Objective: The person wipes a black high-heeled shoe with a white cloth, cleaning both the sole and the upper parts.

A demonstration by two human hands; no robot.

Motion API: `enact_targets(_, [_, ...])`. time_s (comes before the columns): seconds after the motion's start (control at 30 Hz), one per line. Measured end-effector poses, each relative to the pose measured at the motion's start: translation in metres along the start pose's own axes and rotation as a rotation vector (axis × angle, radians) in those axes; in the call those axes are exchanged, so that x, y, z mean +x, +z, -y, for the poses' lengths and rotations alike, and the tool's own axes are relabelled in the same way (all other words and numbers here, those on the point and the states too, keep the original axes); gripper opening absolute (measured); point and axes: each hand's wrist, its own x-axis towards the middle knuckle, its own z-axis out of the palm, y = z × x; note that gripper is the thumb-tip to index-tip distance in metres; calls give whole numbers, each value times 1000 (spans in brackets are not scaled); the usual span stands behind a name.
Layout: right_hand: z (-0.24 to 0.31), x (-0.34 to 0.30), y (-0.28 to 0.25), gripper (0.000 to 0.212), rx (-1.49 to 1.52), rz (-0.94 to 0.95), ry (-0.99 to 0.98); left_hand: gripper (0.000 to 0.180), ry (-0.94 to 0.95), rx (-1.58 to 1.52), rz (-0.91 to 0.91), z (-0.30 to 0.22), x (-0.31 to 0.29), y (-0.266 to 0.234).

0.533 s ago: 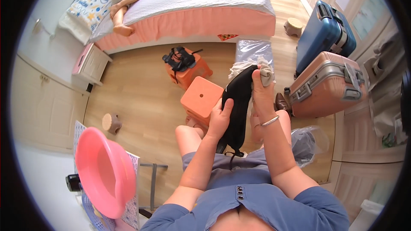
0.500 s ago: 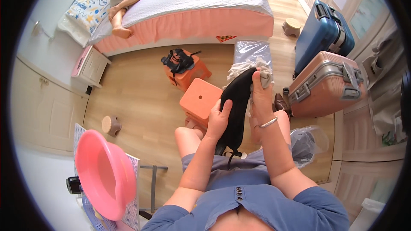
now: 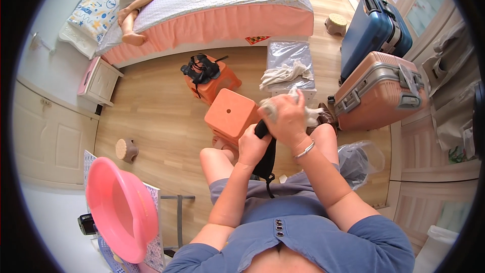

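Observation:
My left hand (image 3: 252, 145) is closed round a black, long item with a cord (image 3: 267, 163), held above my lap. Its kind is not clear from the frame. A pale cloth (image 3: 313, 115) is bunched in my right hand (image 3: 288, 122), which presses against the upper end of the black item. Some of the cloth sticks out on both sides of the fingers. Just beyond my hands, more whitish cloth (image 3: 285, 74) lies on a box wrapped in clear plastic (image 3: 285, 50). An orange stool (image 3: 230, 108) stands ahead of my left hand.
A second orange stool (image 3: 222, 83) bears a black strapped item (image 3: 202, 71). Pink (image 3: 376, 93) and blue (image 3: 371, 33) suitcases stand right, near a brown shoe (image 3: 328, 116) and clear plastic bag (image 3: 361, 159). A pink basin (image 3: 121, 212) is at lower left. Someone lies on the bed (image 3: 227, 25).
My right hand has moved left, across the black item's upper end, with the cloth. The black item has dropped lower and is now mostly hidden by my hands. The view has shifted slightly.

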Motion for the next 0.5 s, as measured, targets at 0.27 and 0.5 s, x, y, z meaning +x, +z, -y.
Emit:
enact_targets(0.27, [-14, 2, 22, 27, 96, 33, -255, 13, 102, -291, 155, -10, 0, -7])
enact_targets(0.5, [-96, 3, 21, 27, 95, -182, 594, 21, -165, -615, 221, -8, 1, -21])
